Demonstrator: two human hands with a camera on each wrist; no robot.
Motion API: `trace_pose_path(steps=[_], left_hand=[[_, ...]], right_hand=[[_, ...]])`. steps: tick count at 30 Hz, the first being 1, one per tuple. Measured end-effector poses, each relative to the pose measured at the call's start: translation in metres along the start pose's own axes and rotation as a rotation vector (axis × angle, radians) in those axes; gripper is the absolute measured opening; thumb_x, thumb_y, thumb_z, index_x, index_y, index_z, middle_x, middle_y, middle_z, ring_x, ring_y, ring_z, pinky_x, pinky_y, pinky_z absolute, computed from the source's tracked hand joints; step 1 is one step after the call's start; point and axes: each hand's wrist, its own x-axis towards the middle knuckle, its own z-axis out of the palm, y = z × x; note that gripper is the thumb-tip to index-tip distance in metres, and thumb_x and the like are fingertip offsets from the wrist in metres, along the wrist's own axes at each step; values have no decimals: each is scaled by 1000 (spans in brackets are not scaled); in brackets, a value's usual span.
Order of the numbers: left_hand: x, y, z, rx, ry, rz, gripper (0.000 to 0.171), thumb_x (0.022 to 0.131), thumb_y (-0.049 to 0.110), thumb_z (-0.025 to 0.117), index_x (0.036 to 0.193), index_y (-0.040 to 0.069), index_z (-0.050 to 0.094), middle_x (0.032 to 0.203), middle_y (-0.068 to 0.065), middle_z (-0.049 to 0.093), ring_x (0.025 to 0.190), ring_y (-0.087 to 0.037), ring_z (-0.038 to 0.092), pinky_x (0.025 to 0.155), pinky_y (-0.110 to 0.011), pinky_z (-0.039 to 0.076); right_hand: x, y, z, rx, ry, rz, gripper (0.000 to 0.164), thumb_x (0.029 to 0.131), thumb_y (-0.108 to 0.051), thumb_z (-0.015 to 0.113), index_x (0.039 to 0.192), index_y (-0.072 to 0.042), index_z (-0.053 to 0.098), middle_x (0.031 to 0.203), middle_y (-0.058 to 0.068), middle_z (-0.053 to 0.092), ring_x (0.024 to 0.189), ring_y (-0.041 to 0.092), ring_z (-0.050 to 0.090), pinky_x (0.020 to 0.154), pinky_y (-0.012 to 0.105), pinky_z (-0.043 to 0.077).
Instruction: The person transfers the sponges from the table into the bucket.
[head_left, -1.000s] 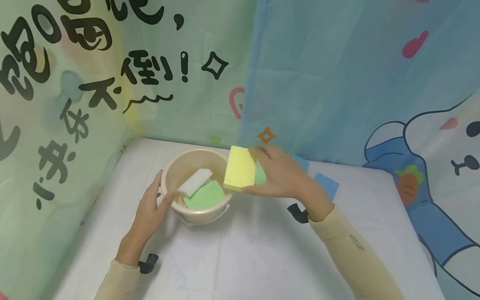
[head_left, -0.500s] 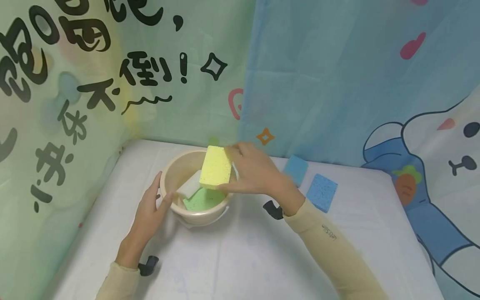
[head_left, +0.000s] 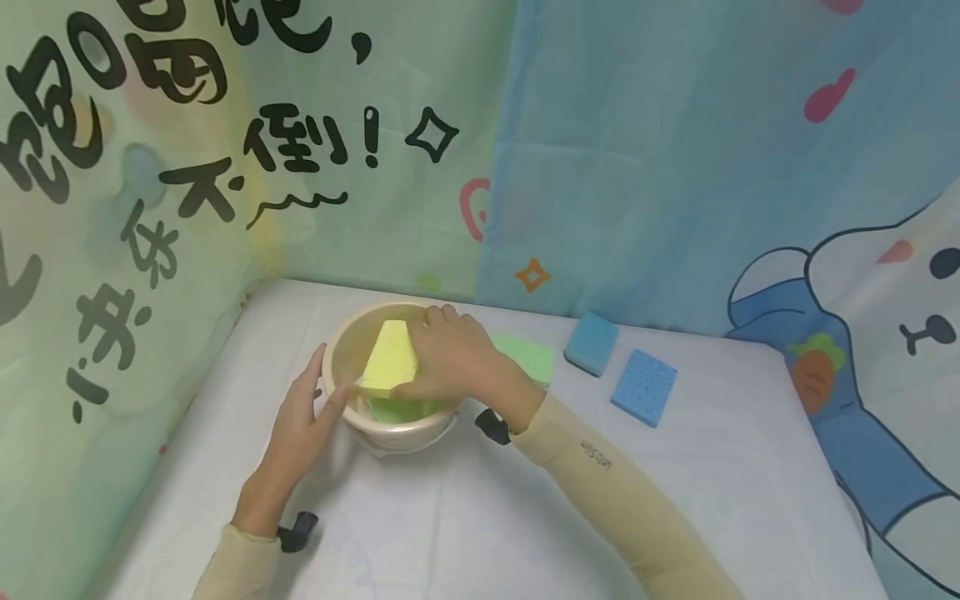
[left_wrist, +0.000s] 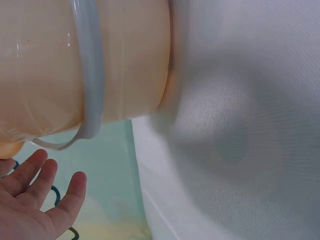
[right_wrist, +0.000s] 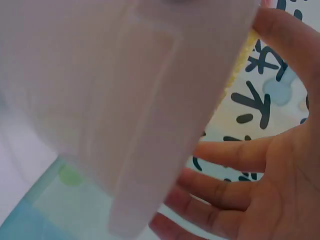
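Note:
A cream bucket (head_left: pixel 411 437) with a pale handle (left_wrist: pixel 92 70) stands on the white cloth. My left hand (head_left: pixel 298 421) rests against its left side, thumb at the rim and fingers fairly straight. In the left wrist view that hand (left_wrist: pixel 37 200) shows spread fingers beside the bucket wall. Over the bucket's opening, my right hand (head_left: pixel 453 358) pinches a yellow sponge (head_left: pixel 392 358), which is tilted. Beneath it a green sponge (head_left: pixel 397 410) shows inside the bucket. The right wrist view has the bucket wall (right_wrist: pixel 100 100) hiding most of the yellow sponge from the fingers (right_wrist: pixel 225 192).
On the cloth right of the bucket lie a light green sponge (head_left: pixel 527 357), partly behind the right forearm, a teal-blue sponge (head_left: pixel 591 343) and a speckled blue sponge (head_left: pixel 645 387). Printed curtains (head_left: pixel 637 208) hang along the back and left.
My right hand has carried the yellow sponge leftward and down, from the bucket's right rim to its opening. The white piece inside is now covered from view. My left hand has stayed in place.

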Motion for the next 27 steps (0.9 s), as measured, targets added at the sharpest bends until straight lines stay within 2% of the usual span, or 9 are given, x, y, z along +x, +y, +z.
trace_pose_path(steps=[7, 10, 14, 18, 22, 27], left_hand=[[0, -1, 0, -9, 7, 6, 66, 105, 30, 53, 159, 7, 23, 156, -16, 36, 137, -35, 39, 104, -60, 41], [0, -1, -1, -6, 1, 4, 67, 104, 29, 53, 160, 9, 22, 157, -15, 36, 137, -35, 39, 105, -58, 41], [0, 0, 0, 2, 8, 6, 66, 104, 25, 54, 160, 9, 23, 157, -15, 36, 136, -34, 40, 104, -57, 42], [0, 0, 1, 1, 11, 12, 66, 103, 22, 55, 159, 8, 24, 158, -14, 35, 137, -35, 40, 104, -58, 42], [0, 1, 2, 1, 8, 10, 65, 103, 21, 55, 159, 6, 24, 157, -14, 36, 138, -35, 39, 104, -58, 41], [0, 1, 2, -2, 8, 7, 66, 104, 25, 54, 160, 9, 23, 155, -15, 39, 137, -35, 39, 105, -58, 41]], right_hand=[[12, -16, 4, 83, 2, 120, 99, 82, -83, 49, 143, -4, 48, 128, 14, 55, 109, 29, 51, 82, 42, 51], [13, -17, 7, 66, -7, 133, 89, 88, -78, 46, 136, -4, 51, 124, 13, 57, 107, 28, 53, 79, 41, 51], [10, -12, 8, 22, 1, 97, 67, 96, -64, 50, 124, -4, 58, 114, 10, 59, 100, 26, 54, 74, 38, 51], [2, -3, 4, 24, 67, 51, 54, 99, -54, 53, 124, -5, 61, 111, 9, 59, 100, 26, 54, 74, 37, 52], [-8, 11, -1, 85, 155, 21, 51, 100, -46, 56, 129, -5, 61, 116, 11, 59, 107, 28, 55, 81, 40, 53], [-23, 34, 2, 178, 245, 29, 50, 100, -43, 58, 130, -4, 61, 122, 13, 61, 113, 31, 57, 90, 44, 52]])
